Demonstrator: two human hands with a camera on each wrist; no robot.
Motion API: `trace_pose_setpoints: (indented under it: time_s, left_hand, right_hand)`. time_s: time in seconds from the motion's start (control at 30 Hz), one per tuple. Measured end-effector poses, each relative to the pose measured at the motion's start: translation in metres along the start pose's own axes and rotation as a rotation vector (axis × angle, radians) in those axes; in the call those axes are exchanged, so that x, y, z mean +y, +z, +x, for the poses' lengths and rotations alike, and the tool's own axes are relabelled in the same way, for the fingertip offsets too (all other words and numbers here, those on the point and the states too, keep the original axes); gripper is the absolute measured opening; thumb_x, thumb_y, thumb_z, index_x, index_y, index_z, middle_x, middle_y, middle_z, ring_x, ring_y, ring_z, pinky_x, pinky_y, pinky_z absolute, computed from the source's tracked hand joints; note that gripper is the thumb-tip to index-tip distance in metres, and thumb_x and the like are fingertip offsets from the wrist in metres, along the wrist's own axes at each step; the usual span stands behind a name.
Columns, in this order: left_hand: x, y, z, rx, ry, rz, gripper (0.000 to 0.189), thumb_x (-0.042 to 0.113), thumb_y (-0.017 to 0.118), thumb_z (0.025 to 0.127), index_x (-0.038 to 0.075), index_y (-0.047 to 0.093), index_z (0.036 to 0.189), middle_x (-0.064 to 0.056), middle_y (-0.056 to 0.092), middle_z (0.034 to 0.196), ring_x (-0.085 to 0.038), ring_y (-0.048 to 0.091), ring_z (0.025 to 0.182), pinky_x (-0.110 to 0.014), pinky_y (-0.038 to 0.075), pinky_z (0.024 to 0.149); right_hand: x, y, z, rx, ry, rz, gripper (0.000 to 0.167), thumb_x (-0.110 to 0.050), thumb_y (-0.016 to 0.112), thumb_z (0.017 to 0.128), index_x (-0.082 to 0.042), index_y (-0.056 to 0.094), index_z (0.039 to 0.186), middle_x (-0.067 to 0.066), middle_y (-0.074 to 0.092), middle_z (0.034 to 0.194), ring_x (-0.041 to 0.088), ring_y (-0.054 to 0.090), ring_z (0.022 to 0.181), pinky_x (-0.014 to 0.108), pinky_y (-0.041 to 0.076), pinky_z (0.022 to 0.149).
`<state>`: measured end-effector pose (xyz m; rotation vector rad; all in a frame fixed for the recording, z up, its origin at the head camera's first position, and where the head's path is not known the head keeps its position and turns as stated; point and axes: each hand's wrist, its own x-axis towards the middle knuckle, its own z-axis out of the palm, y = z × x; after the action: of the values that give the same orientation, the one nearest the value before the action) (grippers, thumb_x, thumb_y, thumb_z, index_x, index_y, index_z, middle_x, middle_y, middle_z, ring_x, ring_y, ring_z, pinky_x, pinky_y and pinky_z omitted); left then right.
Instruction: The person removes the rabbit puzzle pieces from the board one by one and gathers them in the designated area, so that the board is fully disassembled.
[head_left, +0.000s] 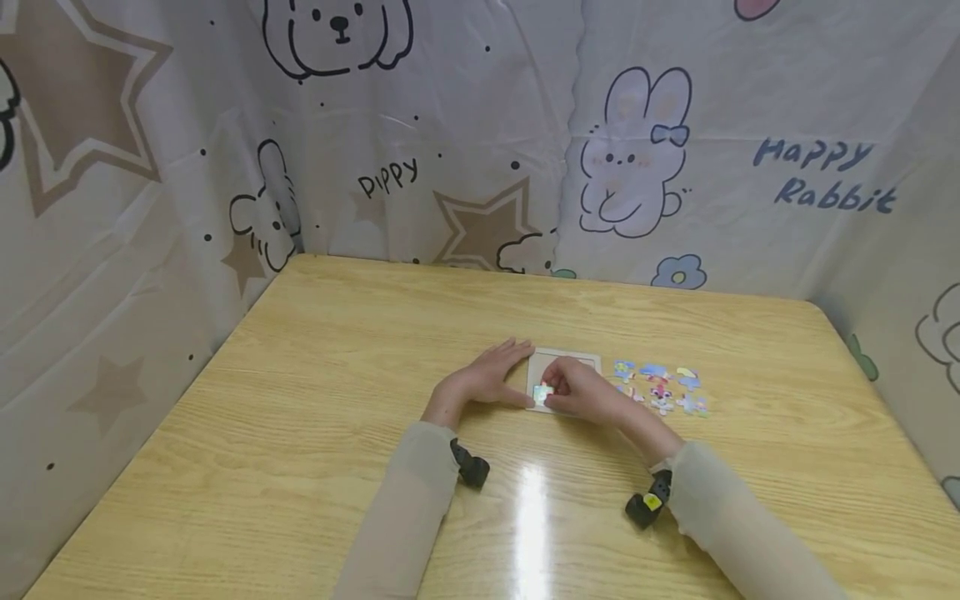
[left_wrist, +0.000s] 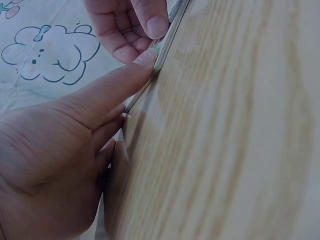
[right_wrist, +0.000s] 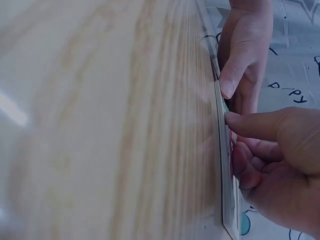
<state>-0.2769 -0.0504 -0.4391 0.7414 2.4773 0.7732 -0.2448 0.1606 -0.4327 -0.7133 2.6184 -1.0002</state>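
Note:
A shallow white puzzle tray [head_left: 567,352] lies flat on the table. In its lower left corner is a light blue, multicoloured jigsaw piece [head_left: 540,393], which my right hand [head_left: 583,392] pinches between thumb and bent fingers. Along the tray's left side rests my left hand [head_left: 489,375], fingers extended toward the upper corner and thumb at the lower one. In the left wrist view, the left thumb [left_wrist: 115,90] lies on the tray's edge, close to the right fingertips. The right wrist view shows the right thumb [right_wrist: 257,125] pressing low over the tray; the piece is mostly hidden there.
Several loose jigsaw pieces [head_left: 660,398] lie in rows just right of the tray, beside the right wrist. The wooden table [head_left: 300,400] extends to a patterned cloth [head_left: 480,125] hanging behind it and at both sides.

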Motion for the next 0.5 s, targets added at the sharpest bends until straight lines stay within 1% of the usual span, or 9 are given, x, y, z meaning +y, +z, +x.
trace_pose_setpoints:
  time_s: [0.23, 0.4, 0.5]
  left_hand:
    - [-0.0001, 0.0002, -0.0007, -0.002, -0.005, -0.004, 0.091, 0.043, 0.072, 0.087, 0.019, 0.02, 0.158, 0.001, 0.011, 0.167, -0.02, 0.001, 0.156, -0.043, 0.005, 0.129]
    - [-0.0005, 0.0005, 0.0006, -0.004, -0.003, -0.003, 0.092, 0.044, 0.072, 0.087, 0.019, 0.019, 0.158, 0.001, 0.011, 0.167, -0.02, 0.0, 0.156, -0.043, 0.003, 0.129]
    - [-0.0009, 0.0006, 0.0011, -0.003, -0.002, -0.001, 0.092, 0.044, 0.072, 0.086, 0.019, 0.019, 0.158, 0.001, 0.011, 0.167, -0.02, 0.0, 0.156, -0.043, 0.003, 0.129]
  right_hand:
    - [-0.0032, 0.0044, -0.004, 0.038, -0.038, -0.035, 0.026, -0.001, 0.067, 0.088, 0.006, 0.055, 0.11, 0.014, 0.062, 0.094, 0.015, 0.059, 0.083, 0.023, 0.052, 0.072]
    - [-0.0059, 0.0044, -0.0049, 0.045, -0.031, -0.031, 0.028, 0.001, 0.067, 0.088, 0.006, 0.053, 0.111, 0.013, 0.062, 0.091, 0.014, 0.057, 0.08, 0.02, 0.05, 0.068]
    - [-0.0072, 0.0035, -0.005, 0.049, -0.035, -0.048, 0.027, 0.002, 0.067, 0.088, 0.006, 0.053, 0.11, 0.012, 0.062, 0.09, 0.013, 0.057, 0.078, 0.02, 0.049, 0.066]
